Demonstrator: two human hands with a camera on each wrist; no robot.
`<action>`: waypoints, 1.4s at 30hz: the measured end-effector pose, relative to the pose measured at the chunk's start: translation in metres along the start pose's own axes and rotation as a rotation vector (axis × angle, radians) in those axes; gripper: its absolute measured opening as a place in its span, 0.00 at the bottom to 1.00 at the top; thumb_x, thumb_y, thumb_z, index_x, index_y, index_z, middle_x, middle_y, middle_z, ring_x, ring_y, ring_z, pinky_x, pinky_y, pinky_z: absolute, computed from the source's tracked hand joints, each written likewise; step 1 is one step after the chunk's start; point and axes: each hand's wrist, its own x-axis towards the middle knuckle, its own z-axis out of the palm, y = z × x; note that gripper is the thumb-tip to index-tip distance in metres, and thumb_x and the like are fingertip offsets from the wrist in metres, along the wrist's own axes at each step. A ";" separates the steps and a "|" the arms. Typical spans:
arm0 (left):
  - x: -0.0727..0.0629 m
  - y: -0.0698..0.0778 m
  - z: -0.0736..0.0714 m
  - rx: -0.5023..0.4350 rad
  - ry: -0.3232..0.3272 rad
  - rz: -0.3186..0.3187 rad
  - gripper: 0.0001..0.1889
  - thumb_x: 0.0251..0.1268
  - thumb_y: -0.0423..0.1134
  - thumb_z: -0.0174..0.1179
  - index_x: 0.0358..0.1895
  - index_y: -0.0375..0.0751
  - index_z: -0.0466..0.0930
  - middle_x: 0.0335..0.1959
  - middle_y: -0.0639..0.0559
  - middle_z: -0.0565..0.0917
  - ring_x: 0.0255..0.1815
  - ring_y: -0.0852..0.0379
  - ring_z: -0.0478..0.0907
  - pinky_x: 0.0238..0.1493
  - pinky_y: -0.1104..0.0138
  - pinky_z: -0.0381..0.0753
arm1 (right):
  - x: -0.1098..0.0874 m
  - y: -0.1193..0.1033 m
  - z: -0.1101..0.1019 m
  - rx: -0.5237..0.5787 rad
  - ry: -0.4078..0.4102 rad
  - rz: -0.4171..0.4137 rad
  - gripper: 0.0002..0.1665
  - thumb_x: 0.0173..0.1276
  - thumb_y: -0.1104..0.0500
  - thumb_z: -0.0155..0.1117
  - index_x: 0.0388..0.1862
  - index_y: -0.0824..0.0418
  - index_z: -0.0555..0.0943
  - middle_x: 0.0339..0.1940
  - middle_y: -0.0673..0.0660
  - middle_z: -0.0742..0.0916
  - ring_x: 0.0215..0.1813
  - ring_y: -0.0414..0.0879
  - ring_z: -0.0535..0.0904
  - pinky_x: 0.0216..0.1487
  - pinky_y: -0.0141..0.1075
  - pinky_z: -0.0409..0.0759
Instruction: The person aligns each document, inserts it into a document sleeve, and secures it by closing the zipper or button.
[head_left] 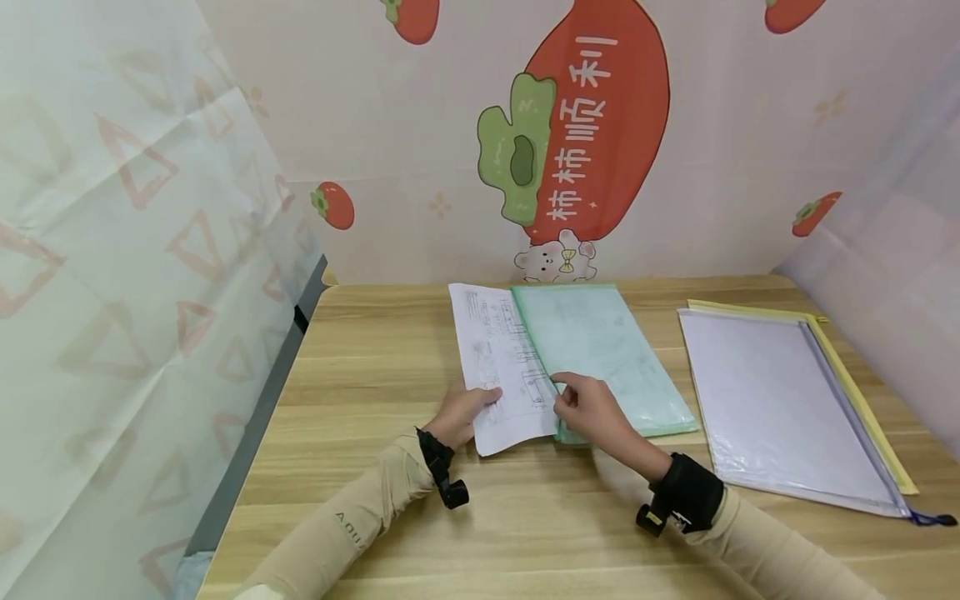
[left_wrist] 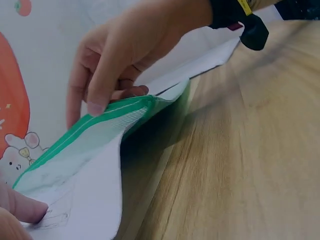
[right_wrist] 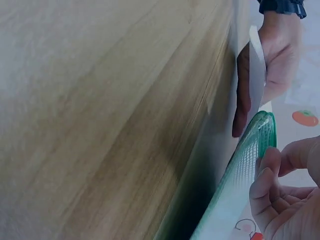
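Note:
My left hand [head_left: 461,412] grips a stack of printed sheets [head_left: 498,358], thumb on top and fingers underneath, as the right wrist view shows. The sheets' right side lies at the opening of a translucent green mesh document pouch [head_left: 607,350], partly inside it. My right hand [head_left: 596,412] pinches the green-trimmed edge of that pouch near its front corner. In the left wrist view the green trim [left_wrist: 75,132] is raised off the table, and the paper [left_wrist: 97,200] runs in under it. How far the sheets reach inside is hidden.
To the right, a clear document pouch [head_left: 787,408] with a dark blue pull lies on top of a yellow-edged pouch [head_left: 870,408]. They rest on the wooden table [head_left: 360,367]. A patterned cloth backdrop [head_left: 405,167] stands behind the table, with more cloth at both sides.

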 end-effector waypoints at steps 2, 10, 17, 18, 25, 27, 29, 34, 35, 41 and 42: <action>0.002 0.000 0.007 0.003 -0.025 -0.005 0.23 0.75 0.28 0.56 0.70 0.34 0.71 0.64 0.33 0.80 0.61 0.40 0.82 0.54 0.54 0.86 | 0.000 0.001 0.002 0.021 0.004 -0.010 0.23 0.66 0.70 0.59 0.60 0.72 0.81 0.20 0.51 0.80 0.21 0.39 0.70 0.26 0.29 0.70; 0.006 -0.003 0.018 0.116 -0.106 -0.035 0.20 0.72 0.29 0.59 0.66 0.33 0.76 0.60 0.36 0.84 0.54 0.46 0.86 0.50 0.60 0.86 | -0.008 0.005 0.010 -0.004 0.040 0.063 0.29 0.62 0.71 0.59 0.65 0.73 0.76 0.16 0.49 0.73 0.19 0.39 0.63 0.25 0.29 0.63; 0.008 -0.006 0.018 0.137 -0.122 -0.033 0.21 0.71 0.27 0.59 0.65 0.32 0.76 0.58 0.35 0.84 0.54 0.44 0.86 0.50 0.58 0.87 | -0.009 0.006 0.012 0.046 0.071 0.100 0.24 0.59 0.72 0.58 0.55 0.72 0.85 0.13 0.47 0.69 0.18 0.37 0.56 0.23 0.28 0.56; 0.009 -0.006 0.018 0.139 -0.120 -0.033 0.21 0.70 0.26 0.59 0.65 0.32 0.76 0.58 0.35 0.84 0.54 0.44 0.86 0.50 0.58 0.87 | -0.010 0.007 0.013 0.057 0.081 0.092 0.23 0.60 0.72 0.58 0.54 0.71 0.86 0.14 0.48 0.71 0.18 0.37 0.57 0.23 0.28 0.56; 0.010 -0.003 0.018 0.184 -0.157 -0.044 0.20 0.71 0.28 0.59 0.65 0.32 0.76 0.57 0.36 0.85 0.52 0.45 0.87 0.49 0.59 0.87 | -0.019 0.010 0.017 0.123 0.088 -0.028 0.24 0.61 0.74 0.57 0.56 0.69 0.85 0.20 0.50 0.81 0.19 0.34 0.64 0.23 0.27 0.63; 0.010 0.001 0.017 0.222 -0.155 -0.015 0.20 0.71 0.31 0.60 0.64 0.34 0.77 0.56 0.38 0.86 0.51 0.48 0.87 0.48 0.62 0.86 | -0.020 0.011 0.018 0.129 0.095 -0.037 0.24 0.62 0.74 0.58 0.56 0.69 0.85 0.20 0.50 0.81 0.19 0.34 0.65 0.23 0.27 0.64; 0.009 0.006 0.014 0.263 -0.107 0.030 0.18 0.71 0.33 0.61 0.60 0.32 0.80 0.52 0.38 0.88 0.46 0.52 0.88 0.44 0.65 0.85 | -0.021 0.011 0.017 0.133 0.102 -0.023 0.24 0.61 0.74 0.58 0.56 0.69 0.85 0.20 0.50 0.81 0.19 0.34 0.65 0.23 0.27 0.65; 0.008 0.022 0.012 0.290 0.029 0.078 0.13 0.69 0.35 0.62 0.47 0.26 0.86 0.40 0.39 0.90 0.33 0.59 0.86 0.37 0.70 0.83 | -0.020 0.012 0.016 0.155 0.101 -0.037 0.22 0.62 0.74 0.58 0.54 0.68 0.86 0.20 0.50 0.79 0.20 0.34 0.65 0.24 0.27 0.66; 0.008 0.024 0.013 0.286 0.035 0.075 0.12 0.69 0.34 0.62 0.46 0.25 0.86 0.38 0.40 0.90 0.32 0.60 0.86 0.37 0.70 0.83 | -0.020 0.012 0.016 0.162 0.093 -0.062 0.21 0.63 0.75 0.58 0.52 0.67 0.87 0.19 0.49 0.79 0.20 0.34 0.65 0.25 0.27 0.65; 0.010 0.028 0.022 0.300 0.010 0.050 0.13 0.66 0.33 0.65 0.21 0.38 0.80 0.23 0.54 0.83 0.27 0.63 0.81 0.34 0.70 0.82 | -0.017 0.008 0.019 0.177 0.005 -0.297 0.21 0.64 0.76 0.56 0.45 0.58 0.89 0.20 0.44 0.72 0.22 0.31 0.62 0.26 0.26 0.64; 0.011 0.028 0.024 0.313 -0.009 0.042 0.16 0.65 0.32 0.65 0.17 0.41 0.75 0.21 0.55 0.80 0.26 0.63 0.80 0.34 0.71 0.82 | -0.017 0.006 0.019 0.169 -0.007 -0.345 0.21 0.64 0.76 0.56 0.46 0.58 0.88 0.20 0.44 0.72 0.23 0.30 0.62 0.26 0.25 0.64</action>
